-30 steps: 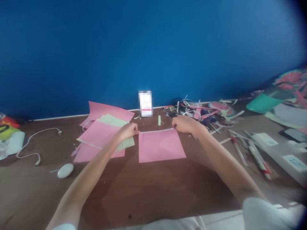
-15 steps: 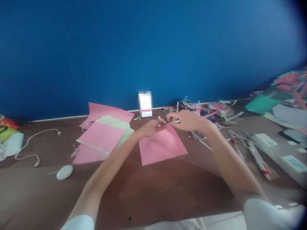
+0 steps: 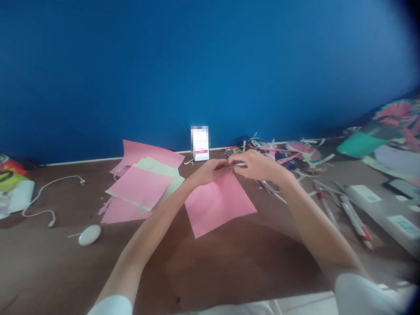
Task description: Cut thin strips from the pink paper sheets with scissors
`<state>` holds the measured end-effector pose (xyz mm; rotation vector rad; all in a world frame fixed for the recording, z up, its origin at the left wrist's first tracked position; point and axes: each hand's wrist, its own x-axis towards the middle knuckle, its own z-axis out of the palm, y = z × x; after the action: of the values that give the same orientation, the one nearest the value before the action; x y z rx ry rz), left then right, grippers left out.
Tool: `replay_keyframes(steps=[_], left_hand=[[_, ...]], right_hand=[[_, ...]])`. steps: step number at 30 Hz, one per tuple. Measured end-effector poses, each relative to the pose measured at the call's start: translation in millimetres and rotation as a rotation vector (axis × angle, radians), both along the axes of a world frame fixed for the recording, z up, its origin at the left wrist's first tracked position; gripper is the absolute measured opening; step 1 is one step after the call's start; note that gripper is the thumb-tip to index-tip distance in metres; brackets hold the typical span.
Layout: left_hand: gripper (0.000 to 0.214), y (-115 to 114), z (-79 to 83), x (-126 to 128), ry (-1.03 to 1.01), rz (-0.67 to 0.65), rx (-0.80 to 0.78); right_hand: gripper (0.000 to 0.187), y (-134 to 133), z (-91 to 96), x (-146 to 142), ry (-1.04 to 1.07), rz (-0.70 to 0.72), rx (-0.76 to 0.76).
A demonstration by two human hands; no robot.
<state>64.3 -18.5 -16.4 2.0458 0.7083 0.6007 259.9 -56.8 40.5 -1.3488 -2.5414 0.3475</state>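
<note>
A sheet of pink paper (image 3: 219, 203) lies on the brown table in front of me, its near corner pointing toward me. My left hand (image 3: 211, 171) is closed on the far edge of the sheet, the thumb and fingers pinched together. Just right of it, my right hand (image 3: 254, 165) is also pinched, its fingertips meeting the left ones at the sheet's far corner. A small pale sliver shows by the right fingers; whether it is held or lies behind them I cannot make out.
Left lie stacked pink and pale green papers (image 3: 144, 186), a white mouse-shaped object (image 3: 89, 235) and a white cable (image 3: 41, 190). A lit phone (image 3: 201, 143) leans on the blue wall. Right are paper strips (image 3: 271, 146), pens (image 3: 356, 221), a power strip (image 3: 380, 210) and a green container (image 3: 362, 142).
The pink sheet has turned slightly and its near corner has come closer to me. My left hand has shifted a little along the far edge; the right hand has barely moved.
</note>
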Motion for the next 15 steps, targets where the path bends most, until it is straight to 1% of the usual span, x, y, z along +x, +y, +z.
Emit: replay_keyframes(steps=[4,8,11,15], left_hand=[[0.029,1.1,0.6,-5.7,0.019,0.021,0.0],[0.027,2.7,-2.0,-8.4,0.043,-0.002,-0.029],[0.025,3.2,-3.3,-8.2,0.046,0.009,-0.039],[0.023,2.7,-1.0,-8.5,-0.01,0.001,-0.135]], right_hand=[[0.024,1.9,-3.2,-0.9,-0.015,0.002,0.015],[0.02,2.6,-5.7,-2.9,-0.051,0.032,0.008],[0.019,3.4,-8.5,-4.4,-0.074,0.045,0.005],[0.016,4.7,-13.8,-5.4,-0.067,0.037,0.065]])
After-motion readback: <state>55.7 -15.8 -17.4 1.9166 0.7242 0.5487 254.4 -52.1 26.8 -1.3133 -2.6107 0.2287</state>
